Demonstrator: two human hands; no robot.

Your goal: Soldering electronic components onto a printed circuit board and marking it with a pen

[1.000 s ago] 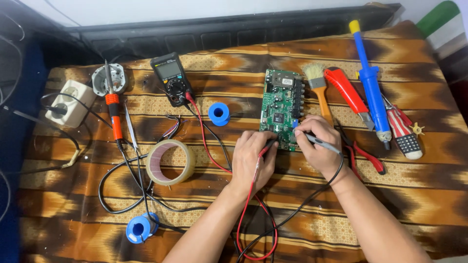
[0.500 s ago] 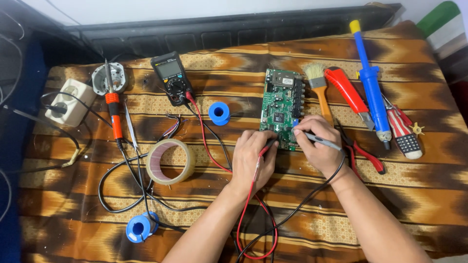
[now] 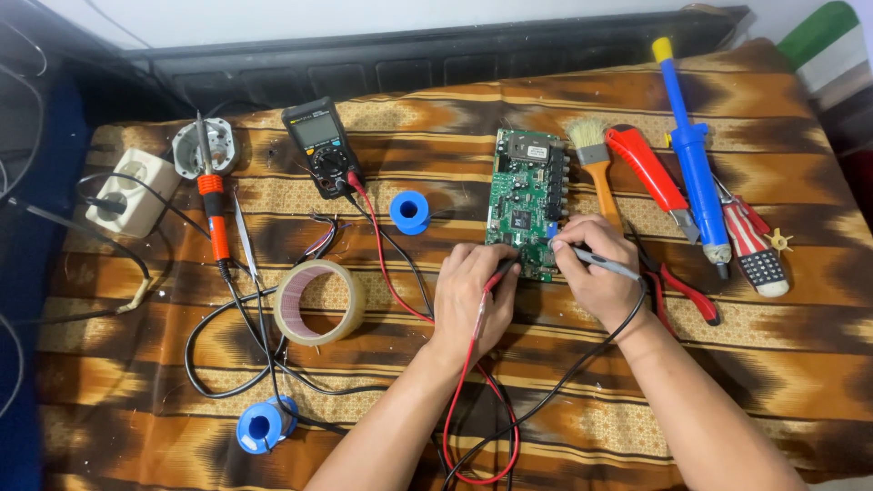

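Since the earlier frames we see almost no change: both hands remain at the near end of the green circuit board [image 3: 526,202], the probe tips shifted only slightly. The board lies flat at the middle of the brown patterned cloth [image 3: 800,364]. Our left hand [image 3: 473,295] has its fingers closed around the red probe [image 3: 498,273], tip on the board's lower edge. Our right hand [image 3: 596,273] pinches the black probe [image 3: 605,264] like a pen. Red and black leads run to the multimeter [image 3: 318,145]. Nearby lie a blue solder spool [image 3: 410,212], a tape roll [image 3: 320,302], a brush [image 3: 596,164] and a soldering iron [image 3: 212,205].
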